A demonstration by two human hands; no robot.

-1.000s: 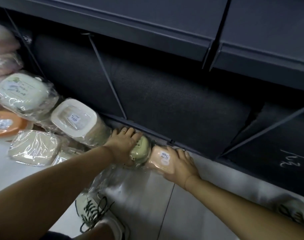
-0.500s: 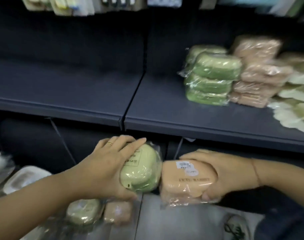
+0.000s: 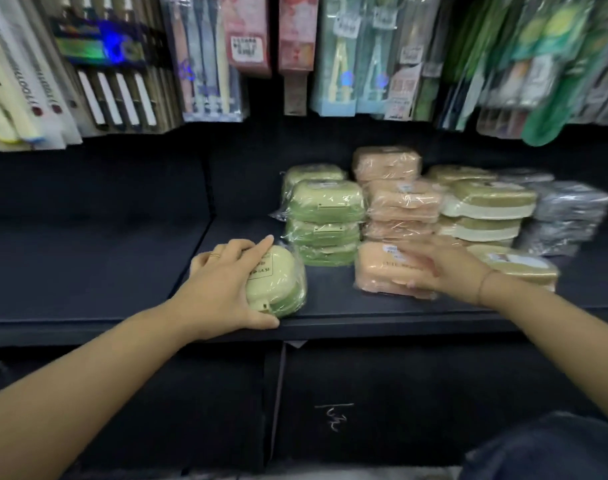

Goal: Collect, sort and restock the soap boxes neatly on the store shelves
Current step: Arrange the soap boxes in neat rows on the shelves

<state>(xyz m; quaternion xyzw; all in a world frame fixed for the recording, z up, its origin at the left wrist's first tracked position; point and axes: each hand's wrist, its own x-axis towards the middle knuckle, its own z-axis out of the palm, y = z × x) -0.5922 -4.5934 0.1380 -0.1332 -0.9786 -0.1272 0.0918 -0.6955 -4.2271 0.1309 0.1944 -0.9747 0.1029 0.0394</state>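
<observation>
Green box [image 3: 282, 284] and pink box [image 3: 375, 271] now sit on dark shelf [image 3: 88, 271], fingers [image 3: 257, 249] gripping both.

Right hand [image 3: 434, 270] smeared by blur, fingers [image 3: 416, 259] indistinct; grip on pink soap box [image 3: 371, 275] unreadable. Its label [image 3: 391, 250] too small to read. Left hand [image 3: 226, 282] hides 9 o'clock half of green soap box [image 3: 281, 278]. Hanging packs [image 3: 358, 53], 12 o'clock, cropped by top edge. Grey packs [image 3: 569, 209], 3 o'clock, blurred.
</observation>
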